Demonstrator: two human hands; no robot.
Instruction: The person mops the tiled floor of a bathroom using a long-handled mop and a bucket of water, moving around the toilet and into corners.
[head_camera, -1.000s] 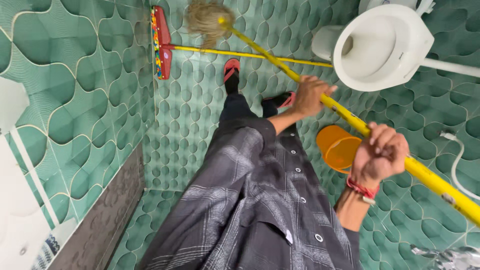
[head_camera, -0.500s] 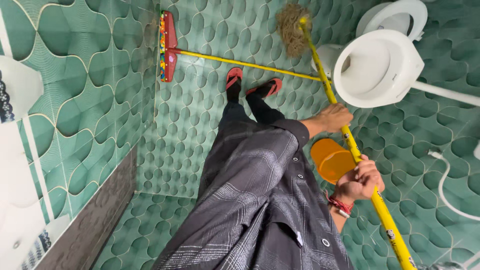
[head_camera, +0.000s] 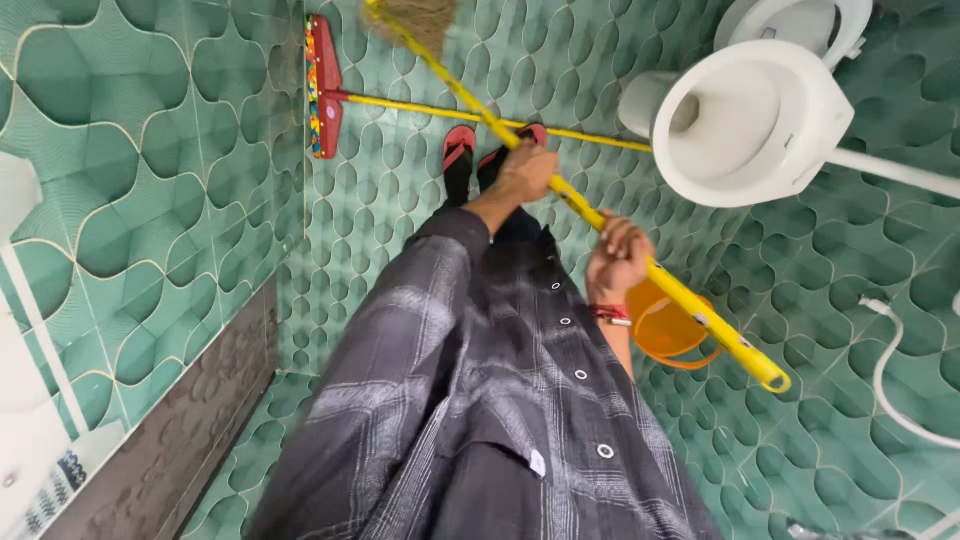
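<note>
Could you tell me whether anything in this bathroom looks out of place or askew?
Only the red floor wiper: it lies flat on the green tiled floor by the wall rather than standing. The orange bucket and white toilet look undamaged.

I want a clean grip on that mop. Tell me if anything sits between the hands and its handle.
Nothing visible does. The left hand and the right hand both wrap the yellow mop handle directly. The orange bucket sits below the handle, and the red broom lies on the floor beyond.

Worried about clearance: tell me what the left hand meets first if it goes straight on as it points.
From the left hand, probably the brown mop head atop its yellow handle; depth unclear.
</note>
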